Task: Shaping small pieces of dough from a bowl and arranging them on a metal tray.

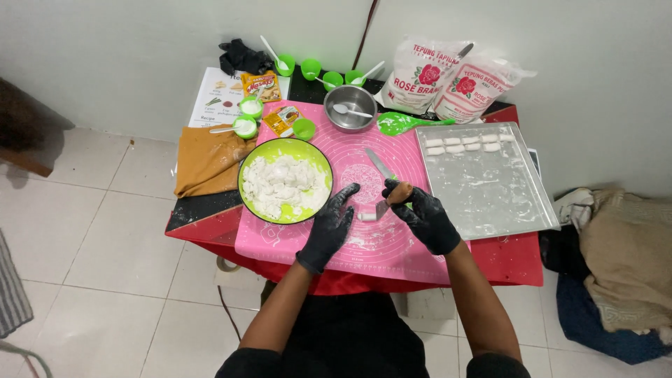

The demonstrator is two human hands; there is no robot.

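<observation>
Both my hands wear black gloves over a pink silicone mat (392, 241). My right hand (423, 215) grips a wooden-handled tool (390, 198) whose blade presses down beside a small white dough piece (367, 216). My left hand (330, 225) rests flat on the mat with fingers spread, its fingertips next to that dough piece. A green bowl (246, 166) full of white dough lumps stands just left of my left hand. A knife (379, 164) lies on the mat above my hands.
A metal tray (490, 189) at the right carries a row of small dough pieces along its far edge. Behind stand a steel bowl (334, 114) with a spoon, a green spatula (402, 124), two flour bags (448, 84), several green cups, sachets, a brown cloth (206, 162).
</observation>
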